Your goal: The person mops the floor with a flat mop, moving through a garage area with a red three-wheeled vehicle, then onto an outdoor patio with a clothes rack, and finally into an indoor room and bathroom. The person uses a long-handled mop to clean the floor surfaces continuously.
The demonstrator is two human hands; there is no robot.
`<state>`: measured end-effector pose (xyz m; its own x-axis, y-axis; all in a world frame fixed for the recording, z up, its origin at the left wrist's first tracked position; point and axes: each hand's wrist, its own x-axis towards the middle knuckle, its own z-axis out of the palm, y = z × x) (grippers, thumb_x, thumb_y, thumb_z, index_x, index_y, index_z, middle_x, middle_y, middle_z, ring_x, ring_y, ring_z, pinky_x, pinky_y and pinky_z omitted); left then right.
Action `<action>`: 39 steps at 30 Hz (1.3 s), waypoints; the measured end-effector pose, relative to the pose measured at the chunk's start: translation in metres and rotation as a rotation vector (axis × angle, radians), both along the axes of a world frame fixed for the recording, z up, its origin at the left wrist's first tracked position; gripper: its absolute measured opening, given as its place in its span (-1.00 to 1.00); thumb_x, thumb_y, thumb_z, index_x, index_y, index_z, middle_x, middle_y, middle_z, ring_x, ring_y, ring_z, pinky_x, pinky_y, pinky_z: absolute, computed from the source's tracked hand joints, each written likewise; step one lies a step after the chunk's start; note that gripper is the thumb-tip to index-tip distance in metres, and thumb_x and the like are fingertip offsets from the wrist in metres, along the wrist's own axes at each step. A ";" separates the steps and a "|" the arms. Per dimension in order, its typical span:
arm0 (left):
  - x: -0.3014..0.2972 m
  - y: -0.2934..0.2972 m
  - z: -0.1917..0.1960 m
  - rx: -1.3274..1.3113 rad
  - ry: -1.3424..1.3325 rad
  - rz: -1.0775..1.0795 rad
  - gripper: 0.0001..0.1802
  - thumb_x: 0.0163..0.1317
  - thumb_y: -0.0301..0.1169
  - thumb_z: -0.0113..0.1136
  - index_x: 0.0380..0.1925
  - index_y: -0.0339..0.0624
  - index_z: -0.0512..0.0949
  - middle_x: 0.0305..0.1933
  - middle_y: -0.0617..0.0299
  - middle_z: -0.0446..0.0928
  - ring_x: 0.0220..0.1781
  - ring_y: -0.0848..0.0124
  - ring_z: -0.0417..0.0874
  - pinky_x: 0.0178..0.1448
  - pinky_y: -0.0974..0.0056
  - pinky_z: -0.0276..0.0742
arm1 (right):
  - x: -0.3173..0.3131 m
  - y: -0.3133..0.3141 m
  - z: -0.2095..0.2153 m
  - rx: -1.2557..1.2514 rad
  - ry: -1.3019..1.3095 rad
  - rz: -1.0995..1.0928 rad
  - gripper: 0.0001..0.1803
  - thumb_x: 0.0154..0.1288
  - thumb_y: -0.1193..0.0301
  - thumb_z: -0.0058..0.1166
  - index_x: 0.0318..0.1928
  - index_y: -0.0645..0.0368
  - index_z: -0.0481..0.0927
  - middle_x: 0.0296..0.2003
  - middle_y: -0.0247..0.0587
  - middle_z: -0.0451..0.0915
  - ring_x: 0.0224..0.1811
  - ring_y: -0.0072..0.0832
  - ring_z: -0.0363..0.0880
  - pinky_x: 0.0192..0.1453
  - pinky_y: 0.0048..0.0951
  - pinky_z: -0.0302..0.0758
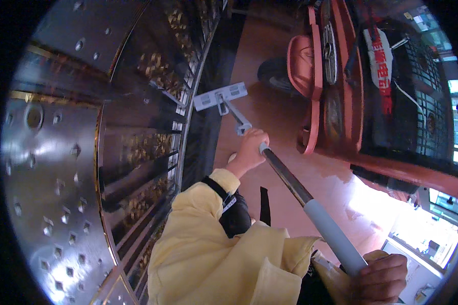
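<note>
My left hand (249, 150) is wrapped round the lower part of a mop's pole, near the joint. At the lower right my right hand (380, 278) grips the upper end, by the pale grey sleeve of the handle. The flat mop (286, 175) has a shiny metal pole running between my hands. Beyond my left hand is its pale rectangular mop head (206, 100), beside the foot of the metal door. Whether the head touches the floor I cannot tell. A yellow sleeve (198, 213) covers my left arm, with a dark band at the wrist.
A large studded metal door (51, 178) with gold trim and dark bars stands along the left. On the right is a red vehicle (303, 63) with a dark tyre (276, 75) and a white sign. Reddish floor (239, 71) lies between them. Bright light enters at the lower right.
</note>
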<state>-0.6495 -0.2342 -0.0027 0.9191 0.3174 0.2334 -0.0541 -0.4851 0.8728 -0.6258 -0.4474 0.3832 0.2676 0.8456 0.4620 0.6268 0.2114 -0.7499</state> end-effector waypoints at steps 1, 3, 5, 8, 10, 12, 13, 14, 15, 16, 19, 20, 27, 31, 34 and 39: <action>-0.018 -0.015 0.004 0.015 0.007 0.025 -0.81 -0.14 -0.44 0.26 -0.60 -0.11 0.39 -0.49 0.16 0.45 -0.27 0.04 0.51 -0.07 0.09 0.36 | -0.014 -0.011 0.003 0.025 0.006 0.023 -0.73 0.14 0.33 0.21 -0.55 0.15 0.43 -0.67 -0.25 0.48 -0.61 -0.38 0.56 -0.46 -0.40 0.57; -0.057 -0.048 0.009 -0.018 0.016 0.053 -0.82 -0.18 -0.48 0.25 -0.59 -0.10 0.42 -0.47 0.15 0.45 -0.25 0.04 0.49 -0.07 0.06 0.34 | -0.051 -0.038 0.005 0.114 -0.058 -0.086 -0.75 0.17 0.35 0.17 -0.54 0.15 0.43 -0.69 -0.27 0.44 -0.64 -0.39 0.52 -0.47 -0.40 0.56; -0.094 -0.082 0.011 -0.031 0.010 0.072 -0.82 -0.20 -0.51 0.25 -0.58 -0.09 0.43 -0.45 0.16 0.46 -0.24 0.05 0.48 -0.07 0.04 0.33 | -0.098 -0.074 0.005 0.122 -0.108 -0.292 -0.80 0.20 0.41 0.11 -0.53 0.11 0.42 -0.63 -0.29 0.47 -0.67 -0.43 0.46 -0.54 -0.45 0.48; -0.151 -0.144 0.010 -0.034 -0.002 0.084 -0.82 -0.19 -0.51 0.25 -0.58 -0.09 0.43 -0.45 0.17 0.47 -0.24 0.06 0.49 -0.08 0.05 0.33 | -0.137 -0.155 0.014 -0.089 -0.200 -0.140 -0.88 0.36 0.40 0.09 -0.37 -0.11 0.51 -0.55 -0.52 0.48 -0.50 -0.66 0.46 -0.31 -0.55 0.42; -0.193 -0.188 0.009 -0.036 0.022 0.088 -0.83 -0.19 -0.52 0.24 -0.57 -0.09 0.43 -0.46 0.18 0.47 -0.24 0.06 0.49 -0.08 0.05 0.32 | -0.179 -0.211 0.014 -0.104 -0.250 -0.318 -0.82 0.35 0.35 0.12 -0.44 -0.15 0.52 -0.58 -0.58 0.48 -0.46 -0.72 0.47 -0.27 -0.61 0.37; -0.229 -0.224 0.013 -0.036 0.032 0.052 -0.83 -0.18 -0.53 0.23 -0.55 -0.09 0.44 -0.46 0.17 0.48 -0.24 0.05 0.50 -0.10 0.04 0.32 | -0.208 -0.262 0.021 -0.119 -0.187 -0.393 -0.79 0.34 0.33 0.17 -0.48 -0.20 0.53 -0.59 -0.58 0.51 -0.44 -0.77 0.50 -0.26 -0.62 0.36; -0.248 -0.245 0.017 -0.039 0.027 0.040 -0.83 -0.17 -0.53 0.23 -0.54 -0.09 0.44 -0.46 0.17 0.48 -0.24 0.05 0.51 -0.10 0.04 0.31 | -0.217 -0.288 0.027 -0.150 -0.153 -0.367 -0.78 0.34 0.31 0.19 -0.49 -0.23 0.55 -0.58 -0.58 0.53 -0.42 -0.80 0.52 -0.25 -0.63 0.36; -0.264 -0.264 0.023 -0.052 0.063 -0.002 -0.82 -0.17 -0.54 0.22 -0.53 -0.09 0.45 -0.46 0.17 0.48 -0.24 0.05 0.51 -0.11 0.03 0.31 | -0.194 -0.313 0.042 -0.230 -0.181 0.025 -0.79 0.34 0.29 0.19 -0.49 -0.26 0.57 -0.57 -0.57 0.54 -0.41 -0.83 0.54 -0.24 -0.65 0.35; -0.276 -0.281 0.029 -0.058 0.079 -0.032 -0.82 -0.17 -0.55 0.22 -0.52 -0.09 0.45 -0.45 0.17 0.49 -0.24 0.05 0.51 -0.11 0.03 0.30 | -0.204 -0.336 0.047 -0.310 -0.374 -0.061 -0.80 0.38 0.31 0.13 -0.45 -0.21 0.58 -0.54 -0.56 0.57 -0.40 -0.86 0.55 -0.22 -0.70 0.36; -0.283 -0.296 0.036 -0.055 0.076 -0.049 -0.82 -0.17 -0.55 0.21 -0.52 -0.10 0.45 -0.45 0.16 0.49 -0.24 0.04 0.52 -0.11 0.03 0.30 | -0.209 -0.357 0.053 -0.389 -0.570 -0.142 -0.80 0.41 0.34 0.06 -0.42 -0.16 0.58 -0.52 -0.55 0.61 -0.39 -0.89 0.57 -0.21 -0.74 0.37; -0.314 -0.335 0.058 -0.158 0.225 -0.279 -0.82 -0.15 -0.53 0.20 -0.47 -0.13 0.46 -0.43 0.10 0.50 -0.21 0.00 0.53 -0.07 0.00 0.36 | -0.224 -0.405 0.049 -0.288 -0.492 -0.310 -0.82 0.42 0.41 -0.02 -0.40 -0.01 0.54 -0.53 -0.53 0.60 -0.42 -0.86 0.54 -0.27 -0.75 0.37; -0.317 -0.343 0.061 -0.195 0.273 -0.349 -0.82 -0.14 -0.52 0.20 -0.46 -0.13 0.47 -0.42 0.08 0.51 -0.19 0.00 0.53 -0.06 -0.01 0.38 | -0.229 -0.414 0.036 -0.124 -0.168 -0.314 -0.82 0.41 0.42 -0.01 -0.40 0.00 0.55 -0.53 -0.52 0.59 -0.43 -0.84 0.54 -0.27 -0.73 0.38; -0.276 -0.369 0.065 -0.252 0.483 -0.686 -0.81 -0.12 -0.50 0.27 -0.45 -0.15 0.50 -0.48 0.11 0.54 -0.34 0.06 0.58 -0.26 0.07 0.46 | -0.236 -0.431 -0.017 0.166 0.283 -0.548 -0.84 0.34 0.43 0.03 -0.42 0.08 0.59 -0.57 -0.43 0.57 -0.47 -0.68 0.53 -0.30 -0.58 0.41; -0.245 -0.381 0.078 -0.116 0.230 -0.765 -0.85 -0.12 -0.45 0.26 -0.49 -0.08 0.49 -0.45 0.12 0.56 -0.31 0.04 0.58 -0.17 0.01 0.42 | -0.241 -0.445 -0.015 0.205 0.394 -0.579 -0.85 0.30 0.44 0.05 -0.44 0.12 0.61 -0.60 -0.37 0.55 -0.49 -0.59 0.53 -0.31 -0.49 0.43; -0.218 -0.379 0.070 0.002 0.134 -0.578 -0.84 -0.16 -0.44 0.27 -0.53 -0.10 0.48 -0.50 0.10 0.52 -0.36 0.02 0.55 -0.18 0.01 0.40 | -0.232 -0.453 -0.029 0.259 0.511 -0.519 -0.85 0.27 0.45 0.07 -0.45 0.16 0.62 -0.61 -0.33 0.54 -0.50 -0.52 0.52 -0.33 -0.42 0.44; -0.177 -0.336 0.012 0.104 0.186 -0.398 -0.82 -0.11 -0.61 0.23 -0.48 -0.19 0.46 -0.39 0.10 0.52 -0.25 0.08 0.55 -0.12 0.14 0.44 | -0.192 -0.427 -0.077 0.438 0.720 -0.223 -0.85 0.22 0.47 0.09 -0.46 0.21 0.65 -0.64 -0.27 0.52 -0.53 -0.40 0.52 -0.35 -0.31 0.47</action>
